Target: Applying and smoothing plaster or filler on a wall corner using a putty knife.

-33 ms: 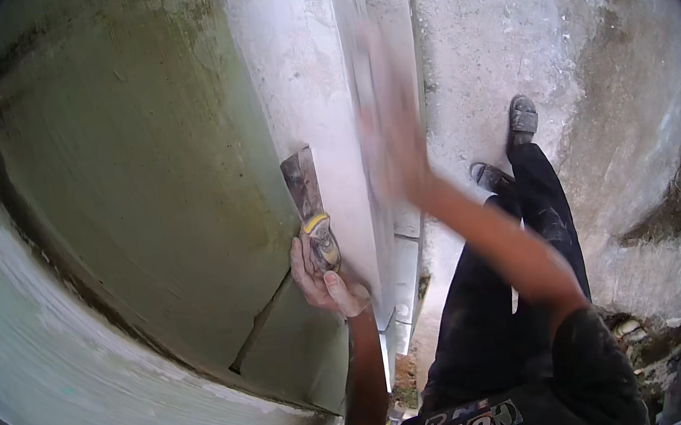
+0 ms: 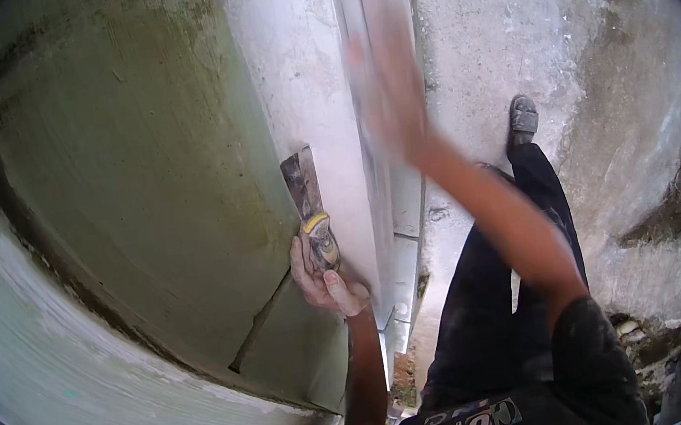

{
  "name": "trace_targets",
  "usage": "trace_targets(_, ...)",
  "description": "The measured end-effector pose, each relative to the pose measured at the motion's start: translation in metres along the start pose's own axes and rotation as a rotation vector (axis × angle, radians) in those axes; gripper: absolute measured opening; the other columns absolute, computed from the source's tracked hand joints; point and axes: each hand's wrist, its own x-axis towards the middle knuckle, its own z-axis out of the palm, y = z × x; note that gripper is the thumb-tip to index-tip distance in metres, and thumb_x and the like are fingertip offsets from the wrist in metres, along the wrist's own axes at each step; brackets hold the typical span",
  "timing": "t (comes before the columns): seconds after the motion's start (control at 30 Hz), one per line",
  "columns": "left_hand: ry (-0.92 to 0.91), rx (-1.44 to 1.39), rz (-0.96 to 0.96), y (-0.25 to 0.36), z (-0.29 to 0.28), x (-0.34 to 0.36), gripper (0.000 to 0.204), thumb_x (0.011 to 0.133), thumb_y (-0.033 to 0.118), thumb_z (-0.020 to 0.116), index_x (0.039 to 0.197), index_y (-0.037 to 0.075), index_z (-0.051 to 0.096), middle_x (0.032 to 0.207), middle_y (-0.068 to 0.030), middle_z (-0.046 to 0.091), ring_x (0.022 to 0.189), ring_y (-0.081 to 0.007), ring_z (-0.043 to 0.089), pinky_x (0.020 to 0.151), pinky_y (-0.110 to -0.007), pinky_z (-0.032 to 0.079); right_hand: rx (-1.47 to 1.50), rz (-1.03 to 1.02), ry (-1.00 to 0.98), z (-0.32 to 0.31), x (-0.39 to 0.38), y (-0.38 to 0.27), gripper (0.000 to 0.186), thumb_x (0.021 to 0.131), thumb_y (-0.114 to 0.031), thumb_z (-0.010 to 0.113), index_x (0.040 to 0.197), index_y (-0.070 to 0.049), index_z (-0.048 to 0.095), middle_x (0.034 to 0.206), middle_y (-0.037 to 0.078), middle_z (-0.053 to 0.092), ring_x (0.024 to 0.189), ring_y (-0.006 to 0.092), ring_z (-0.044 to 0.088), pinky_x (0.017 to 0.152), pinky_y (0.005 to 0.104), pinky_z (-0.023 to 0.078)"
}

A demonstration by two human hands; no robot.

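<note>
A long white plastered ledge (image 2: 298,55) runs away from me through the middle of the view. My left hand (image 2: 322,286) rests low on its top, fingers curled around the handle of a putty knife (image 2: 303,185). The knife's broad, dirty blade points away from me and lies along the ledge's left edge. My right hand (image 2: 396,98) is stretched out flat along the ledge's right side face, blurred by motion. Nothing shows in that hand; whether the palm touches the surface I cannot tell.
A dull green plastered surface (image 2: 135,153) lies left of the ledge, crossed by a dark crack (image 2: 261,324). To the right, stained concrete ground (image 2: 487,21) extends under my legs and a sandal (image 2: 523,115). Rubble (image 2: 631,331) lies at the lower right.
My right hand has slid a little farther away from me along the ledge's side. The left hand and the putty knife stay where they were.
</note>
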Motion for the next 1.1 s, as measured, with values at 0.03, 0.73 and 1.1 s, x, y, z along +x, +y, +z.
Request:
trace_targets(0.03,0.001,-0.031,0.013,0.005,0.009,0.004,0.032,0.111,0.019,0.023,0.138,0.005,0.031,0.125,-0.0484,0.046,0.096,-0.0546,0.063,0.071,-0.055,0.062,-0.011,-0.089,0.0,-0.015,0.051,0.033,0.056,0.102,-0.015,0.044,0.152,0.007,0.031,0.157,0.025,0.034,0.148,0.0385,0.03,0.122,0.0463,0.022)
trace_targets(0.73,-0.186,-0.097,-0.448,0.019,-0.018,0.007,0.036,0.105,0.023,0.034,0.132,0.002,0.044,0.122,-0.0382,0.055,0.104,-0.0498,0.062,0.083,-0.053,0.057,0.173,0.009,0.099,0.0,-0.009,-0.028,0.061,0.096,-0.009,0.053,0.151,0.008,0.034,0.153,0.033,0.035,0.143,0.0475,0.035,0.116,0.0504,0.032)
trace_targets(1.1,-0.235,-0.113,-0.405,0.025,-0.011,0.0,0.035,0.109,0.028,0.035,0.136,0.006,0.034,0.124,-0.0365,0.054,0.105,-0.0493,0.061,0.077,-0.056,0.059,0.186,0.141,0.173,-0.019,0.078,-0.003,0.065,0.106,-0.035,0.046,0.153,0.006,0.03,0.159,0.02,0.036,0.149,0.0322,0.03,0.123,0.0381,0.02)
